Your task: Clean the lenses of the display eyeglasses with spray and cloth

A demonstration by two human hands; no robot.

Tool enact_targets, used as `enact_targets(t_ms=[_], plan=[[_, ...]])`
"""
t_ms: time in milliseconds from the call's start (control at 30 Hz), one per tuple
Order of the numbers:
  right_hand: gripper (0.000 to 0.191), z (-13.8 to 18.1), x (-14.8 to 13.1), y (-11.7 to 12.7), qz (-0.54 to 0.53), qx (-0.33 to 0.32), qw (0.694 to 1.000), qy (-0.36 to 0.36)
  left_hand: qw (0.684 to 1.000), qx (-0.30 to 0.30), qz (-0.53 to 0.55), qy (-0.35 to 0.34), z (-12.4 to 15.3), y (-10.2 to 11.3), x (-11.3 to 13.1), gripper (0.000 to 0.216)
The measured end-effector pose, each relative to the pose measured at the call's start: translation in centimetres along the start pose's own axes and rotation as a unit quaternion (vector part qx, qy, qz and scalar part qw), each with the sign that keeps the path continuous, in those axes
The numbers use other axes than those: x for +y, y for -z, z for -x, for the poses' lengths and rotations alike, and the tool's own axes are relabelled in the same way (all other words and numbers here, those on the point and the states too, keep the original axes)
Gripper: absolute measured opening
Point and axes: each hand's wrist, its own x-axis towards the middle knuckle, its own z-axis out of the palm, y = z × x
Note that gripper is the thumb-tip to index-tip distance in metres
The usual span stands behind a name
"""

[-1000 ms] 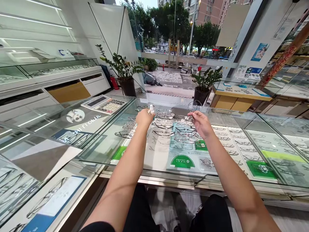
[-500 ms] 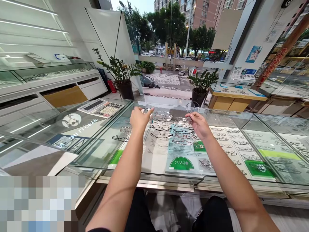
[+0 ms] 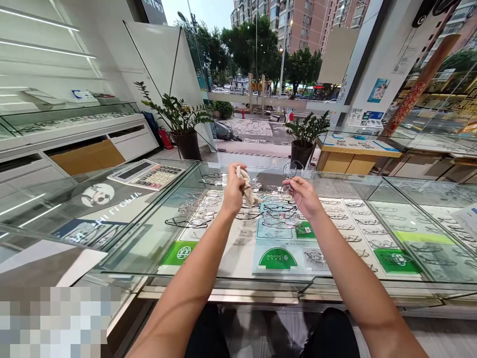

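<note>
My left hand (image 3: 234, 191) is closed around a crumpled beige cloth (image 3: 247, 187), whose lower end hangs out toward the right. A short way to the right, my right hand (image 3: 306, 198) pinches a pair of thin round-framed eyeglasses (image 3: 289, 170) between thumb and fingers. The eyeglasses are held on edge, one lens above the fingertips and the other below. Cloth and eyeglasses are apart. Both hands are above the glass display case (image 3: 223, 275). Below them, rows of spectacle frames (image 3: 278, 207) show, partly hidden by the hands.
A calculator (image 3: 146, 174) lies on the glass counter at the left. Green brand cards (image 3: 278, 258) are inside the case. Two potted plants (image 3: 185, 144) stand beyond the counter, before the glass shopfront. A wooden display table (image 3: 346, 158) is at the back right.
My left hand has moved right, nearer the eyeglasses, and the cloth now shows in it. My right hand still holds the eyeglasses in nearly the same place. The view has shifted slightly.
</note>
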Motion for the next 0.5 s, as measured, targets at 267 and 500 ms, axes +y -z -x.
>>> enact_targets(t_ms=[267,500], plan=[[0.025,0.0,-0.1,-0.2,0.009,0.006,1.000,-0.002,0.988,-0.102,0.056,0.103,1.5,-3.0,-0.1,0.045],[0.029,0.4,-0.4,-0.7,-0.004,-0.004,1.000,-0.010,0.997,-0.047,0.016,0.057,1.8,-3.2,-1.0,0.051]])
